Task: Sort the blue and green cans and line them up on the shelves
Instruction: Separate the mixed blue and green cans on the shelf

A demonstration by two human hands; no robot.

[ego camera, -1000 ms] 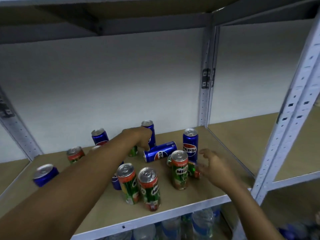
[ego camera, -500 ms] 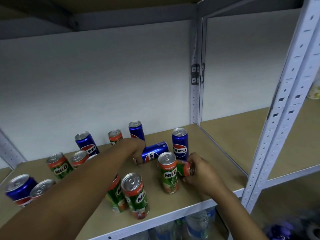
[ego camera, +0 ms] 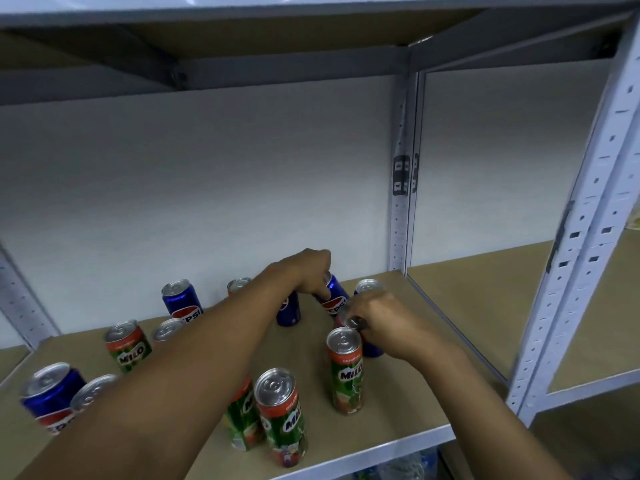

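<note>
the left hand [ego camera: 304,271] curls its fingers down over the top of a tilted blue pepsi can [ego camera: 334,299] near the back of the shelf [ego camera: 398,403], the can's long axis leaning, top toward the back left. the right hand [ego camera: 384,327] grips a green can [ego camera: 348,322] turned nearly on its side, silver top facing left toward the camera. just in front of it an upright milo can [ego camera: 346,375] stands, long axis vertical.
</note>
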